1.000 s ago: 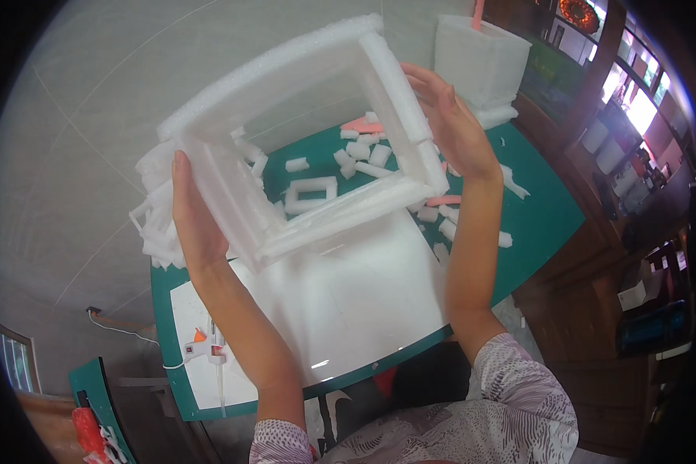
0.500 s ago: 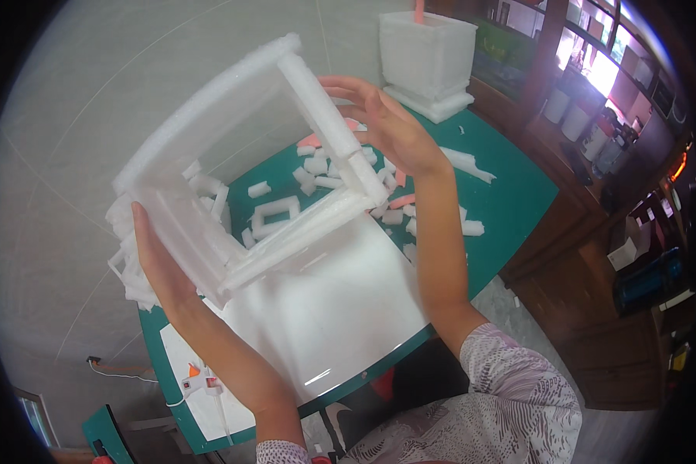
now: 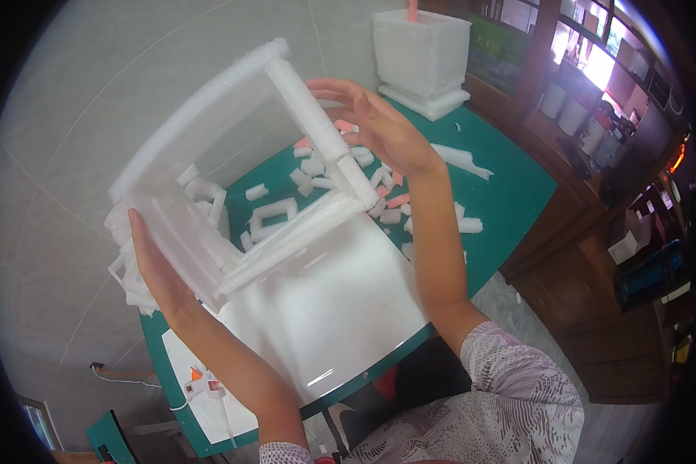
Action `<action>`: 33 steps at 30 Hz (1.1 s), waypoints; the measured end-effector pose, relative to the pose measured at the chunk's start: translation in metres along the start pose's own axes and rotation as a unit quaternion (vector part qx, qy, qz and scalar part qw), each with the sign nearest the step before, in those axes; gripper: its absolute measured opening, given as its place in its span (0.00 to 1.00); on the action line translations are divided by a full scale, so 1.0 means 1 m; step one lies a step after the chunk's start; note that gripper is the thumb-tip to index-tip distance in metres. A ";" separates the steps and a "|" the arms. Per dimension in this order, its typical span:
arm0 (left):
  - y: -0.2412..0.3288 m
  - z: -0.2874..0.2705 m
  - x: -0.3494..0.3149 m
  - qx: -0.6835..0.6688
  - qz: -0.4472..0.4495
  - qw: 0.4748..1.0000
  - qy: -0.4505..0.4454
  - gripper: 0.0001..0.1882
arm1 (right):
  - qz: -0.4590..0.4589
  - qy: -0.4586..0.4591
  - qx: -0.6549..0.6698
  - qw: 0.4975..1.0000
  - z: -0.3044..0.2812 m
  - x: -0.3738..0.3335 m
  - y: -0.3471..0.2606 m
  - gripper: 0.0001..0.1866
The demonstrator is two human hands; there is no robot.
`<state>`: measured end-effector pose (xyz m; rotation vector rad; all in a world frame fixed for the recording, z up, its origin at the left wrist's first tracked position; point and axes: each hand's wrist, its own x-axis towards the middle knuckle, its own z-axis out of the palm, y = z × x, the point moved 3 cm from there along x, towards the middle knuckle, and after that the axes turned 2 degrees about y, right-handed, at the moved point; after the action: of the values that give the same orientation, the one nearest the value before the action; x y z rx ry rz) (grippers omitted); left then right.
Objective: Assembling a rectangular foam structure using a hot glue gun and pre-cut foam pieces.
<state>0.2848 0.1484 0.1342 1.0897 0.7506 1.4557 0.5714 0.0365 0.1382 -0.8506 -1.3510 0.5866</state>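
Above green table point(image 3: 510, 185) | both hands' grip holds foam frame point(image 3: 232, 162) | foam scraps point(image 3: 317, 166) beneath

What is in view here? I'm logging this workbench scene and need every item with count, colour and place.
square white foam frame: one, white, held up above the table between both hands
green table: one, green, under everything
glossy white sheet: one, white, on the table's near part
small foam offcuts: many, white and a few pink, scattered mid-table
stacked white foam box: one, white, far table edge
small white tool with an orange part: one, near-left table edge
left hand: flat against the frame's left side
right hand: fingers on the frame's right bar
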 end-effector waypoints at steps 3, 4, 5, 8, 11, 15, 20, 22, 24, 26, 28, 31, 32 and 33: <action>0.001 0.002 -0.001 0.001 0.000 1.000 0.003 0.35 | -0.006 -0.001 -0.004 1.000 -0.001 0.001 0.001 0.39; 0.002 0.002 -0.001 0.002 0.001 1.000 0.005 0.34 | -0.008 -0.001 -0.006 1.000 -0.001 0.001 0.000 0.39; 0.002 0.002 -0.001 0.002 0.002 1.000 0.006 0.34 | -0.010 -0.001 -0.007 1.000 -0.002 0.001 0.001 0.39; 0.001 0.001 0.001 -0.030 -0.008 0.999 -0.025 0.33 | -0.014 0.004 -0.008 1.000 -0.003 0.002 0.003 0.39; -0.003 -0.002 0.006 -0.016 0.012 0.999 -0.027 0.34 | -0.017 0.007 -0.018 1.000 -0.004 0.001 0.002 0.38; -0.001 0.001 0.002 -0.022 -0.001 0.999 -0.034 0.34 | -0.015 0.006 -0.019 1.000 -0.003 0.000 0.002 0.38; 0.001 0.001 0.002 -0.019 0.004 1.000 -0.022 0.33 | -0.017 0.008 -0.027 0.999 -0.002 0.000 0.003 0.38; -0.001 0.003 0.001 -0.018 -0.008 0.999 -0.030 0.33 | -0.015 0.009 -0.026 1.000 -0.005 0.000 0.004 0.38; -0.001 0.006 0.000 -0.017 -0.008 0.999 -0.036 0.34 | -0.015 0.008 -0.022 1.000 -0.008 -0.001 0.004 0.38; 0.000 0.007 -0.001 -0.019 -0.009 0.999 -0.040 0.34 | -0.014 0.009 -0.025 1.000 -0.008 -0.001 0.003 0.38; 0.001 0.004 -0.001 -0.015 -0.007 1.000 -0.017 0.34 | -0.012 0.003 -0.024 1.000 -0.003 0.001 0.000 0.38; 0.000 0.001 0.000 -0.029 -0.010 0.999 -0.025 0.33 | -0.013 -0.003 -0.011 1.000 -0.002 0.003 0.005 0.38; 0.001 -0.001 0.000 -0.027 -0.008 0.999 -0.018 0.33 | -0.017 -0.009 -0.004 1.000 0.000 0.004 0.006 0.38; 0.001 -0.001 0.002 -0.042 -0.010 0.998 -0.044 0.31 | -0.016 -0.016 0.003 1.000 -0.001 0.004 0.006 0.38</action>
<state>0.2839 0.1499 0.1347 1.0714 0.6323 1.4003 0.5734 0.0427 0.1352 -0.8167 -1.3894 0.5804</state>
